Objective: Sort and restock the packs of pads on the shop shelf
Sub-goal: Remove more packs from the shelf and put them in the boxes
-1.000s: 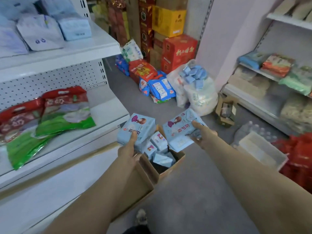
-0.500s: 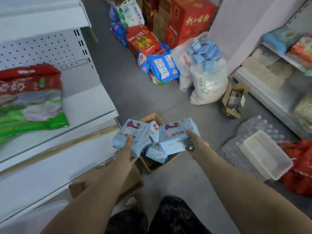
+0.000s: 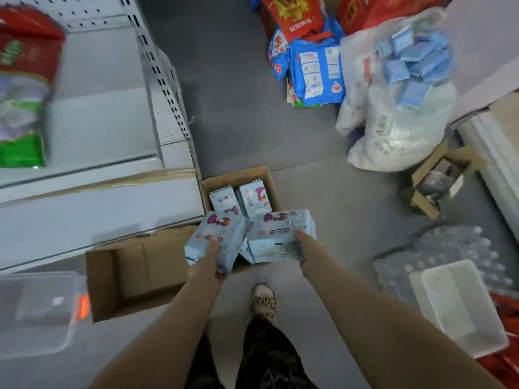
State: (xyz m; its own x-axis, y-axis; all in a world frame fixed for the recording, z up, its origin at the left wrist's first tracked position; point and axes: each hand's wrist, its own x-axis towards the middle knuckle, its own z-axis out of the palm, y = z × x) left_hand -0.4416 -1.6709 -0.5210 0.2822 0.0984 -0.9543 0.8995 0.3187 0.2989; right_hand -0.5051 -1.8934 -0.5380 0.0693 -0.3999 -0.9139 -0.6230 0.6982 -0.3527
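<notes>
**A:** What do the packs look like?

**B:** They are pale blue soft wrappers, each printed with a purple-haired figure and red characters. The left hand [image 3: 206, 266] grips the first pack [image 3: 217, 234] by its near end. Its thumb lies on the printed face and the other fingers are tucked underneath, out of sight. The right hand [image 3: 304, 248] grips the second pack [image 3: 276, 234] the same way, thumb on top. The two packs lie side by side, touching.

**A:** Where are they?

**B:** They are held just below the middle of the view, over the near rim of an open cardboard box [image 3: 238, 178] on the floor. Two more packs [image 3: 224, 200] of the same print stand on end inside it, at twelve o'clock from the held pair.

**A:** And around the box?

**B:** The floor [image 3: 247, 108] is grey. At eight o'clock from the box is a larger open carton [image 3: 134, 276], against the foot of a white metal shelf [image 3: 98, 122]. Red-and-green bags [image 3: 22, 94], blurred, lie on that shelf at ten o'clock in the view. A clear plastic tub [image 3: 36, 313] sits at eight o'clock.

At one o'clock stands a white sack [image 3: 398, 127] topped with small blue packets [image 3: 415, 57], with blue bags [image 3: 317, 71] just beside it. At three o'clock is a small open carton [image 3: 438, 181]. At four o'clock there is a wrapped block of bottles [image 3: 449, 248] with a white tray [image 3: 460, 304] lying partly over it. A shoe [image 3: 264, 299] shows at six o'clock from the box.
</notes>
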